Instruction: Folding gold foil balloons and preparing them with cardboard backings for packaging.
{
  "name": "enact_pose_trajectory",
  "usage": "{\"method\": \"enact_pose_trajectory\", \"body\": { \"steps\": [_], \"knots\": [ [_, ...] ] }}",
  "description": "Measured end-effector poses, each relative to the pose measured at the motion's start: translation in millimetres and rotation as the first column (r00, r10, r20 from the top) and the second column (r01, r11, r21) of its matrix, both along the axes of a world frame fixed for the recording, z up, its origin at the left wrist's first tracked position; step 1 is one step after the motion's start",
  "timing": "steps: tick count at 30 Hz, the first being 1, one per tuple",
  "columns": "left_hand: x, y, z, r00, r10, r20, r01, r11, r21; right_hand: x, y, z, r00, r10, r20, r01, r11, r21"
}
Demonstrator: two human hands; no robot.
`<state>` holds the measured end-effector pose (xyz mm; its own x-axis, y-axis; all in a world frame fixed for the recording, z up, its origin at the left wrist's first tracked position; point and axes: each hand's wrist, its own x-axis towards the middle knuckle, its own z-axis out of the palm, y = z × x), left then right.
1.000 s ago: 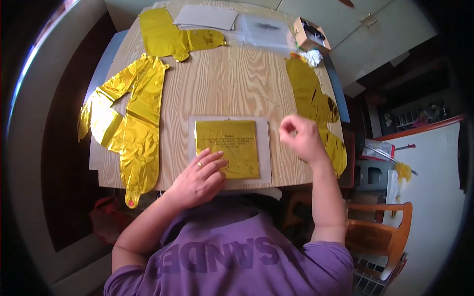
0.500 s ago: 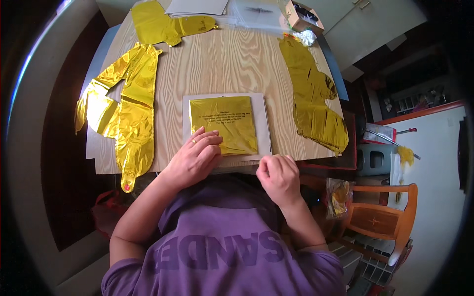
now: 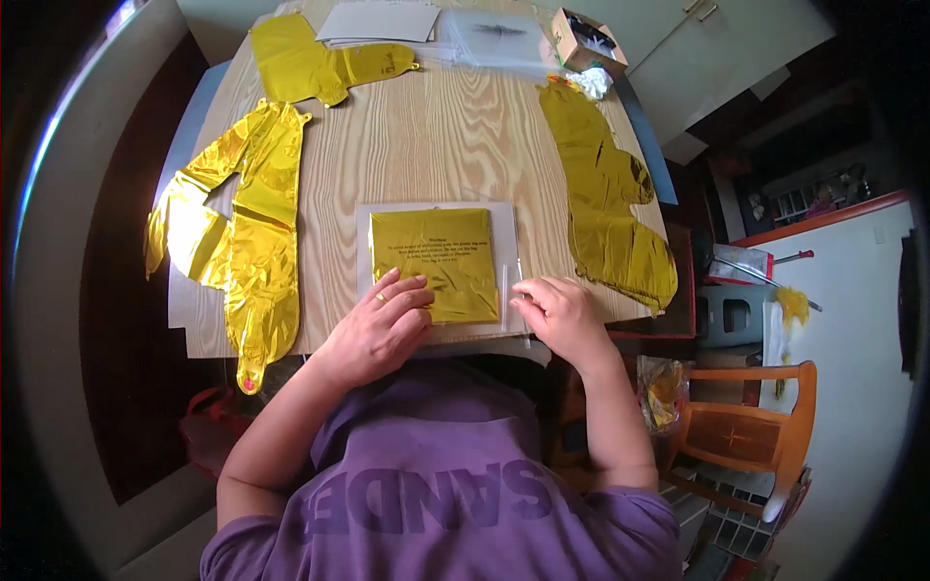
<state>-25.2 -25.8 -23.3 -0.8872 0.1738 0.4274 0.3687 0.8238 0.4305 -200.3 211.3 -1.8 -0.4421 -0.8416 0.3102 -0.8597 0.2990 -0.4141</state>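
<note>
A folded gold foil balloon (image 3: 441, 276) lies flat inside a clear plastic bag (image 3: 503, 232) at the near edge of the table. Dark print shows across the bag's upper part. My left hand (image 3: 380, 321), with a ring on one finger, rests on the lower left of the bag, its fingers laid over the foil. At the bag's right side, my right hand (image 3: 567, 318) is closed, thumb and fingers pinching the clear edge beside a pale strip. A pale sheet appears to lie under or within the bag.
Unfolded gold foil balloons lie on the wooden table (image 3: 426, 145): one at left (image 3: 266, 223), another at far left (image 3: 300, 63), a third at right (image 3: 610, 194). White sheets (image 3: 378, 22), clear plastic bags (image 3: 499, 44) and a small box (image 3: 586, 44) sit at the back.
My right hand has moved from below the bag's lower right corner up to its right edge, where the clear edge now stands out. My left hand stays on the bag.
</note>
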Motion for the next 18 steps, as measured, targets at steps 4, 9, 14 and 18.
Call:
{"method": "enact_pose_trajectory", "body": {
  "steps": [4, 9, 14, 18],
  "knots": [
    [-0.1, -0.6, 2.1, 1.0, 0.009, -0.017, -0.009, 1.0, -0.023, -14.5, -18.3, 25.0, 0.947, -0.122, 0.298, 0.097, 0.99, 0.1],
    [-3.0, -0.9, 5.1, 0.999, 0.009, -0.034, -0.009, 1.0, -0.003, -86.8, -85.7, 24.5, 0.998, -0.048, 0.038, 0.044, 0.993, 0.108],
    [-1.6, -4.9, 7.3, 0.999, 0.031, -0.016, -0.031, 0.999, -0.011, -146.7, -181.3, 3.1, 0.982, 0.136, -0.13, -0.081, 0.929, 0.362],
    [1.1, -8.0, 7.2, 0.999, 0.027, -0.022, -0.027, 1.0, 0.005, -207.9, -265.6, 11.9, 0.956, 0.054, -0.289, 0.054, 0.935, 0.351]
  ]
}}
